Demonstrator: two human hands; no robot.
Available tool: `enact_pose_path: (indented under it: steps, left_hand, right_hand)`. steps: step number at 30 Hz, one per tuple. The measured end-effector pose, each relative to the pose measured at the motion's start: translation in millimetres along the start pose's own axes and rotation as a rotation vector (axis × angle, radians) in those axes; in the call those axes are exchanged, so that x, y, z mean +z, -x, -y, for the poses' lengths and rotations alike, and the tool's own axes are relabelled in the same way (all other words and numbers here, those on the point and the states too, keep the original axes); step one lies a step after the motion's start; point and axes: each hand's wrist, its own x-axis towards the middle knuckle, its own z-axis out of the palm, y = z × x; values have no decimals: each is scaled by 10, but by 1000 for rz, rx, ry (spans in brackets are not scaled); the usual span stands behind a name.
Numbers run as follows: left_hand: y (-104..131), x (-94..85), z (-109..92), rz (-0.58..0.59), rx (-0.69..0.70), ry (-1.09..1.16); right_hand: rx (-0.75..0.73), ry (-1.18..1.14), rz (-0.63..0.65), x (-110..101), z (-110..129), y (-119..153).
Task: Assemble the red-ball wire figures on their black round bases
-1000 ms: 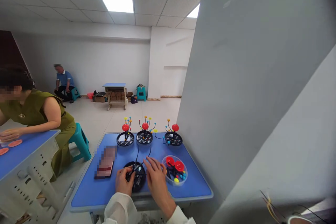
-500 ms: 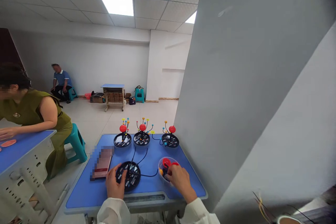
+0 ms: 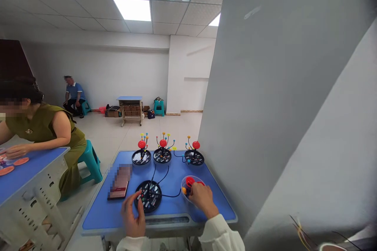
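A round black base (image 3: 151,200) with thin black rods lies on the blue desk (image 3: 113,217). At its left edge is my left hand (image 3: 134,213), thumb and fingers apart, the fingertips near the rim. My right hand (image 3: 202,198) reaches into a clear bowl (image 3: 185,200) with red balls (image 3: 190,181) and an orange ball (image 3: 184,190); its fingers are pressed together, and what they hold is hidden. Three finished-looking models with red balls, a left one (image 3: 141,153), a middle one (image 3: 162,152) and a right one (image 3: 194,154), stand along the back edge.
A phone (image 3: 120,184) lies at the desk's left. A grey wall (image 3: 265,86) rises close on the right. At another desk (image 3: 38,164) on the left, a person in green sits on a teal stool (image 3: 91,160). Farther back another person sits by the wall.
My left hand has loosened from the base, its fingers now wider apart. My right hand stays in the bowl. The whole view has shifted slightly, and the person in green has moved their hands.
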Motion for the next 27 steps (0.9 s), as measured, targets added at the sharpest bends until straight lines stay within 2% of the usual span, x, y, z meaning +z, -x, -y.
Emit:
enact_pose_path:
  steps: [7, 12, 14, 18, 21, 24, 27]
  left_hand:
    - [317, -34, -206, 21, 34, 112]
    - [426, -46, -286, 160, 125, 170]
    - [450, -36, -343, 198, 116, 199]
    - [517, 26, -533, 219, -99, 308]
    - [598, 108, -669, 332, -317, 431]
    - [694, 202, -749, 496, -574, 621]
    - [775, 256, -763, 738, -772, 757]
  right_hand:
    - [1, -16, 26, -43, 5, -2]
    - [-15, -55, 13, -87, -32, 30]
    - [-23, -77, -1, -122, -54, 37]
    - [-39, -128, -39, -251, -117, 80]
    - [-85, -173, -62, -347, -124, 224]
    - [-171, -213, -48, -336, -58, 496]
    - [-269, -226, -21, -201, 34, 792]
